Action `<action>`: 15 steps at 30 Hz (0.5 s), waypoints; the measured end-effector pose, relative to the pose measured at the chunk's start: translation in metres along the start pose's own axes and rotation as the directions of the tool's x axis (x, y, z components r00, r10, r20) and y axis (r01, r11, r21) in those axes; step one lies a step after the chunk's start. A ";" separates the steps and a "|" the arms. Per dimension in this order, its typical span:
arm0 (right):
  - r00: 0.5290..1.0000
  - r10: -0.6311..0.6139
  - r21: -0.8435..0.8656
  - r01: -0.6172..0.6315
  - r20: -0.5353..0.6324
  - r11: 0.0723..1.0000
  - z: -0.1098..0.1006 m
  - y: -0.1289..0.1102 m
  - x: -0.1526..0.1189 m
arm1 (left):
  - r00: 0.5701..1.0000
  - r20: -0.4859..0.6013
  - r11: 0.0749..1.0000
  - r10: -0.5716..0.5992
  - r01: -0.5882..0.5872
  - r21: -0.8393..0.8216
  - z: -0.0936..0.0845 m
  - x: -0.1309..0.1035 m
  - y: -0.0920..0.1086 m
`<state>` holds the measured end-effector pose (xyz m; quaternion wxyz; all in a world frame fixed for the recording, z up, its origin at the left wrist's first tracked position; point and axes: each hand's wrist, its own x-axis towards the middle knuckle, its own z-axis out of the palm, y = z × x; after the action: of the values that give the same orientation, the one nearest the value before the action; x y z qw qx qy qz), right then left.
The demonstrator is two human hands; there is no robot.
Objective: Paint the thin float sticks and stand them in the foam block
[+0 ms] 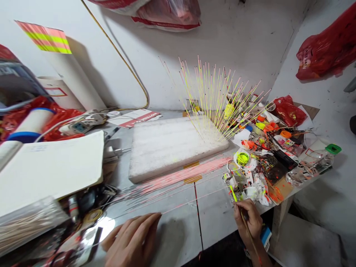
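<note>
on the red plastic bag (324,50) hung at the right wall, pale capitals read roughly "ake da" – the ending is unclear. the red-and-white card (136,118) at the back of the worktop (180,230) bears large letters, perhaps "ote" among them – the rest is blurred. faint handwriting on the open notebook (63,163) is illegible.

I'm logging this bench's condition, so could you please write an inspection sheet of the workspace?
Surface: grey tabletop, dark line across it.
Job's things: pink rods before a white foam block; pink and yellow-green rods standing in it.
Clutter: yellow-green paint pot, crumpled paper, green-capped bottle.
Left hand: fingertips at one pink rod's end; grip unclear.
Right hand: holding a paintbrush, tip yellow-green.
Cables: white cable by the power strip; yellow cord.
Surroundings: white wall, hanging red bag.
</note>
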<state>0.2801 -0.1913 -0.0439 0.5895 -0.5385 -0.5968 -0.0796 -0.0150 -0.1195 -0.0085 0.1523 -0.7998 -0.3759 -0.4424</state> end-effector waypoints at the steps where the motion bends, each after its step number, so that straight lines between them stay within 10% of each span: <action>1: 1.000 0.005 -0.006 -0.005 -0.004 1.000 0.000 0.001 -0.001 | 1.000 0.002 1.000 0.003 -0.003 -0.005 0.000 0.000 0.000; 15: 1.000 0.011 0.045 -0.011 -0.006 0.999 0.002 -0.007 -0.006 | 1.000 -0.022 1.000 -0.011 0.011 0.021 -0.001 0.003 0.001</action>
<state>0.2721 -0.1956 -0.0460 0.6036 -0.5282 -0.5937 -0.0647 -0.0136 -0.1197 -0.0059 0.1622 -0.7912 -0.3833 -0.4481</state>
